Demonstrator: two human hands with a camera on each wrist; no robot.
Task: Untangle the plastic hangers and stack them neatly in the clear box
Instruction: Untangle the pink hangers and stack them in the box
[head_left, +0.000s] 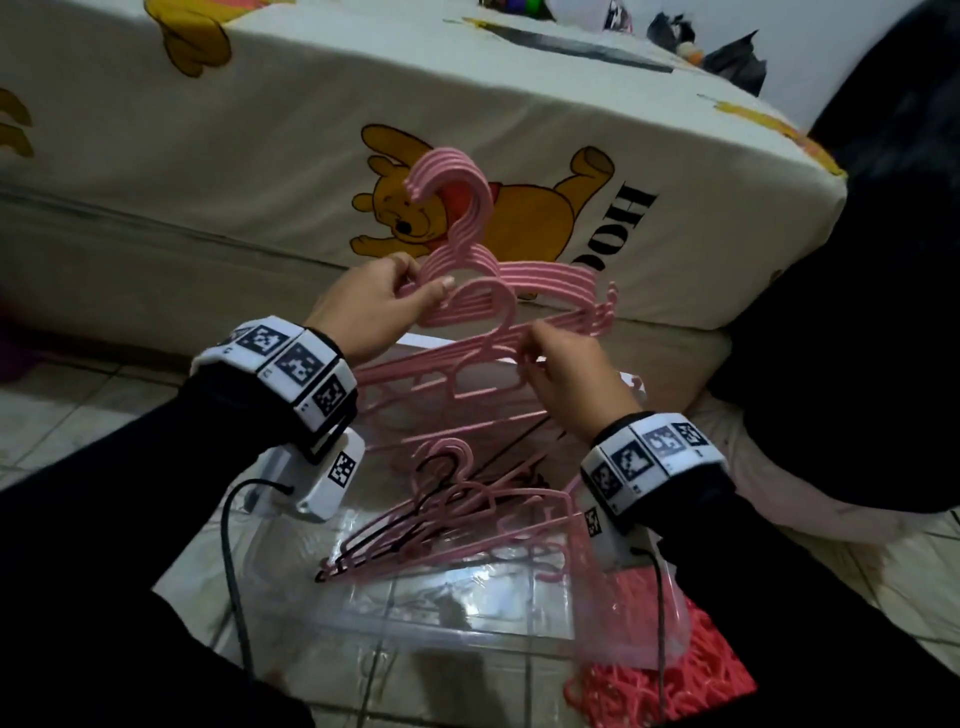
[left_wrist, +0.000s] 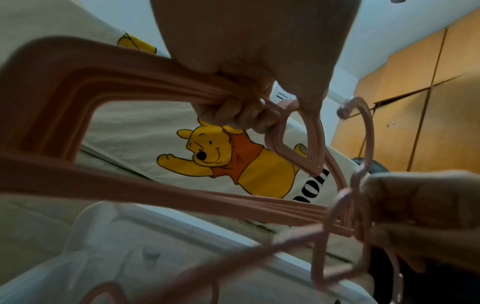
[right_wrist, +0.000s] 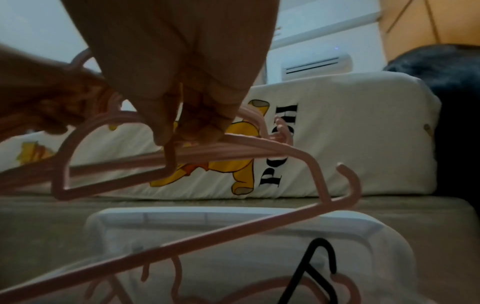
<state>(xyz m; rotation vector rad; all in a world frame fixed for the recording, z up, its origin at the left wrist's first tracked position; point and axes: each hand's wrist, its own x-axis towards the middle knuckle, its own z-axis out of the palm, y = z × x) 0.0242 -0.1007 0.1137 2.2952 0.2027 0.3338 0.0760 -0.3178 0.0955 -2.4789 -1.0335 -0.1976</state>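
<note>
My left hand (head_left: 387, 301) grips a bundle of several pink hangers (head_left: 467, 228) near the necks, hooks pointing up, in front of the mattress. In the left wrist view its fingers (left_wrist: 241, 111) curl round the bundle's shoulder bars (left_wrist: 130, 86). My right hand (head_left: 563, 358) pinches the upper bar of a single pink hanger (head_left: 467, 364) that hangs just below the bundle; the right wrist view shows the fingertips (right_wrist: 197, 127) closed on that hanger (right_wrist: 259, 146). Beneath both hands the clear box (head_left: 467, 618) holds a stack of pink hangers with a black one (head_left: 436, 525).
A mattress with a bear-print sheet (head_left: 260, 156) stands right behind the box. A coral-red plastic pile (head_left: 675, 675) lies on the tiled floor at the box's right corner. Dark fabric (head_left: 857, 312) fills the right side. Cables run from both wrist cameras.
</note>
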